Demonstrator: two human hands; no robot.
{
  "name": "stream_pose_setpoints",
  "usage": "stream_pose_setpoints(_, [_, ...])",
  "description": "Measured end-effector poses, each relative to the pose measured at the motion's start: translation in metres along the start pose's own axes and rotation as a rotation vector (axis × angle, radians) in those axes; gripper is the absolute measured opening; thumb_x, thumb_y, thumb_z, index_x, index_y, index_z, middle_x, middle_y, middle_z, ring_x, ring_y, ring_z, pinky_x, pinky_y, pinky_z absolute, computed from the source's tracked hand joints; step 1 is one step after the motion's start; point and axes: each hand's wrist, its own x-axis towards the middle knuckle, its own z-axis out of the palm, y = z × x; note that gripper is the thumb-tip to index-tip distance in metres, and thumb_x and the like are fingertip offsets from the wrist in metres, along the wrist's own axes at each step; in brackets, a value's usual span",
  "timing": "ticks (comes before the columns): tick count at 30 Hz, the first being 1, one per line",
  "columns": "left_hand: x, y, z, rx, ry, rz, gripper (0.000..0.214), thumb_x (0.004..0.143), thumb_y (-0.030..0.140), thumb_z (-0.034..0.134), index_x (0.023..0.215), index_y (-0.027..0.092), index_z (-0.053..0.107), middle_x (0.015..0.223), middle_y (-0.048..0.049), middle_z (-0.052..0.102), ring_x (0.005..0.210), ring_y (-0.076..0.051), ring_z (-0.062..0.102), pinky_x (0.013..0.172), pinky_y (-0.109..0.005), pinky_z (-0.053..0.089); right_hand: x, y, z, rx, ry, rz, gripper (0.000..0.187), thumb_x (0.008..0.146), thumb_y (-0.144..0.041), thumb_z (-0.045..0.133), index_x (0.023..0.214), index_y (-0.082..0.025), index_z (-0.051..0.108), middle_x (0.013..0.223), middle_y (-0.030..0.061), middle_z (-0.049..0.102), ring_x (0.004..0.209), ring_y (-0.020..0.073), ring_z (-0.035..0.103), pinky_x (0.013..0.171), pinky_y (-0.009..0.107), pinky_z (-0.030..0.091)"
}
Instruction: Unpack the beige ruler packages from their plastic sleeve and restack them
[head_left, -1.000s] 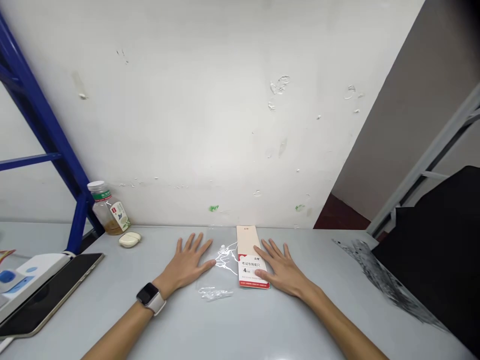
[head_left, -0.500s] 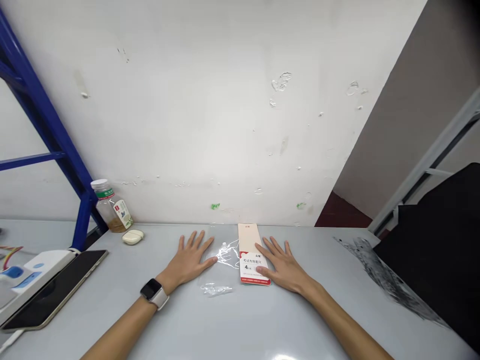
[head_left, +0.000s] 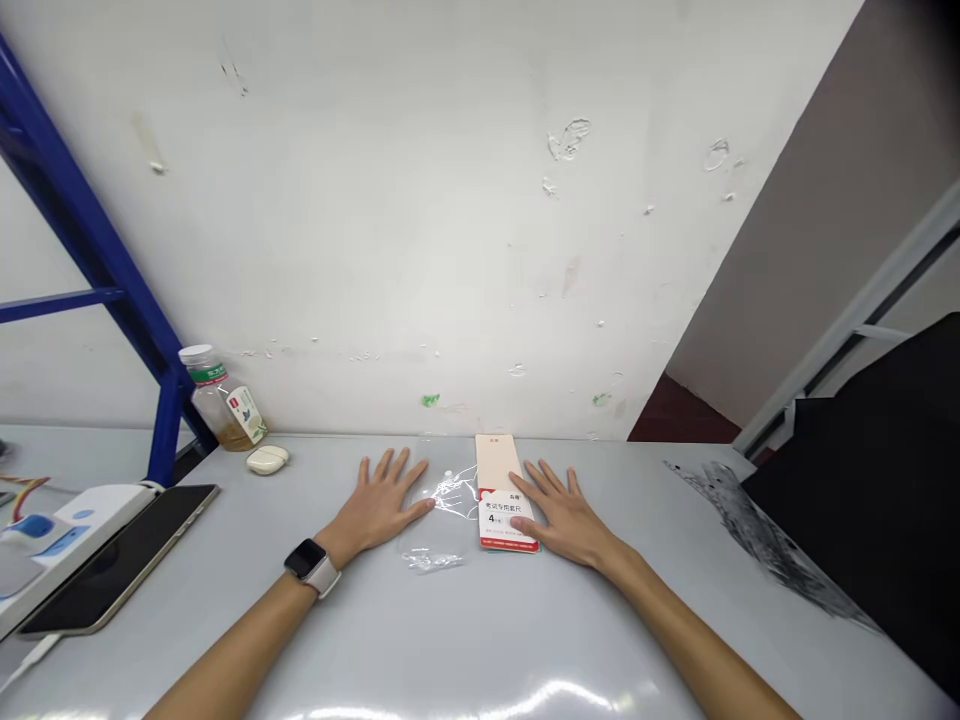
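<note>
Both my hands lie flat on a pale grey table [head_left: 480,630], fingers spread. My left hand [head_left: 379,503], with a white smartwatch [head_left: 311,567] on its wrist, rests with its thumb at the edge of a clear plastic sleeve [head_left: 442,505]. My right hand [head_left: 564,516] lies beside a long beige card pack [head_left: 501,490] with a red and white label, its thumb touching the pack's lower right edge. Neither hand holds anything.
A bottle [head_left: 220,400] of amber liquid and a small cream case [head_left: 267,459] stand at the back left near a blue frame [head_left: 90,250]. A tablet [head_left: 116,555] and a white power strip [head_left: 52,520] lie at the left edge. Dark cloth [head_left: 862,480] covers the right.
Both hands stay flat in place. The view has tilted slightly, so everything on the table sits a little higher in the picture.
</note>
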Motion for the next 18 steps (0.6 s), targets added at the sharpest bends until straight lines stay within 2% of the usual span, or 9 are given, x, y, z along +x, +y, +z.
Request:
stream_pose_setpoints(10, [-0.001,-0.003,0.001,-0.012,0.017,0.010,0.071,0.090,0.072,0.031,0.150,0.034,0.030,0.160,-0.0082,0.021,0.146,-0.038,0.016,0.112,-0.064,0.011,-0.001,-0.002,-0.002,-0.013,-0.001,0.001,0.076,0.088,-0.075,0.025,0.153,-0.037,0.013,0.163,-0.0046,0.002,0.149,0.0286,-0.005,0.118,0.056,-0.006])
stream_pose_setpoints(14, [-0.002,0.005,-0.010,0.003,0.097,0.113,0.063,0.095,0.063,0.030,0.148,0.030,0.034,0.160,-0.0063,0.024,0.145,-0.030,0.024,0.116,-0.057,0.011,-0.003,-0.004,-0.003,0.031,0.034,-0.002,0.076,0.088,-0.075,0.026,0.153,-0.036,0.017,0.162,-0.0029,0.011,0.150,0.0271,0.000,0.118,0.056,-0.005])
stream_pose_setpoints(18, [-0.004,0.018,-0.018,-0.031,0.166,0.214,0.050,0.100,0.049,0.030,0.145,0.028,0.040,0.152,-0.0041,0.040,0.138,-0.022,0.036,0.118,-0.047,0.017,-0.006,-0.010,-0.007,0.113,0.129,-0.002,0.074,0.087,-0.075,0.031,0.149,-0.035,0.032,0.160,-0.0016,0.023,0.149,0.0232,0.011,0.121,0.050,-0.002])
